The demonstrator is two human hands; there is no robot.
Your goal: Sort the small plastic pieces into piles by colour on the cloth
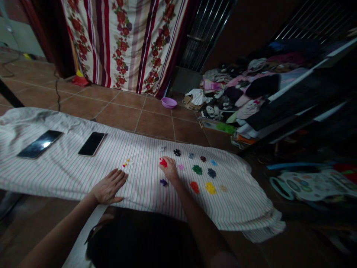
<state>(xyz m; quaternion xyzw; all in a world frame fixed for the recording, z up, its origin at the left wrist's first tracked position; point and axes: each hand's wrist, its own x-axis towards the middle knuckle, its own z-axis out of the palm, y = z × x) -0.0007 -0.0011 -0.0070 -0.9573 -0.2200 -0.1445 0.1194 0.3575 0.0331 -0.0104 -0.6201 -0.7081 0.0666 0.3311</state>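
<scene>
My left hand (110, 187) lies flat on the striped cloth with its fingers stretched out. Just beyond its fingertips is a little cluster of red, yellow and white pieces (126, 163). My right hand (171, 171) reaches over a pile of small red pieces (163, 163), its fingers drawn together at the pile. Whatever is between those fingertips is hidden. Around that hand lie more small piles: white (161, 148), black (177, 152), pink (181, 167), dark blue (164, 182), green (197, 169), orange (194, 187) and yellow (210, 188).
Two phones (92, 144) rest on the left of the cloth (139, 186). Grey (191, 156), brown (203, 159), light blue (213, 162), dark grey (211, 173) and beige (223, 188) piles sit farther right. A purple basin (169, 103) and heaped clothes (237, 85) are beyond.
</scene>
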